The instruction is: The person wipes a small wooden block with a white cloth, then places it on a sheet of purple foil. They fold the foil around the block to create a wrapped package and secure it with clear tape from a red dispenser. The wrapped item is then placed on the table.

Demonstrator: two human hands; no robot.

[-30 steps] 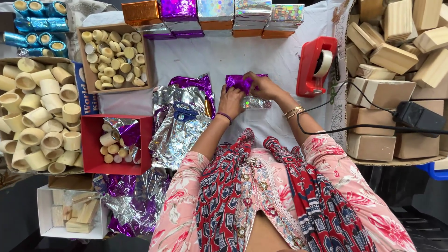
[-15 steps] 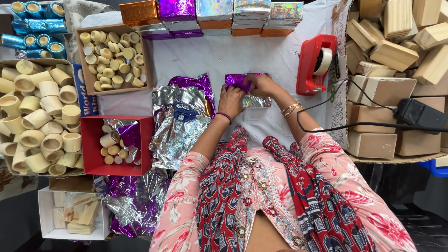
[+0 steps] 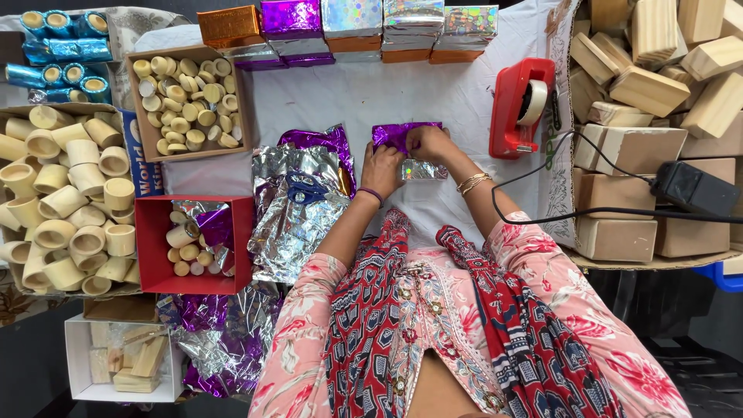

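Both hands work a small block wrapped in purple foil (image 3: 396, 135) on the white tablecloth. My left hand (image 3: 382, 169) presses its near left side. My right hand (image 3: 430, 144) pinches the foil on its right, fingers folded over the top. Silvery foil (image 3: 422, 171) pokes out under the hands. A crumpled pile of silver and purple foil sheets (image 3: 298, 203) lies just left of my left arm.
A red tape dispenser (image 3: 518, 108) stands right of the hands. Wooden blocks (image 3: 650, 85) are stacked at the right, with a black adapter (image 3: 695, 189) and cable. Boxes of bamboo rings (image 3: 186, 101) sit at the left, a red box (image 3: 159, 255) below. Foil-wrapped boxes (image 3: 348, 23) line the far edge.
The hands have stayed on the purple-wrapped block, with only small finger shifts as the foil is folded.
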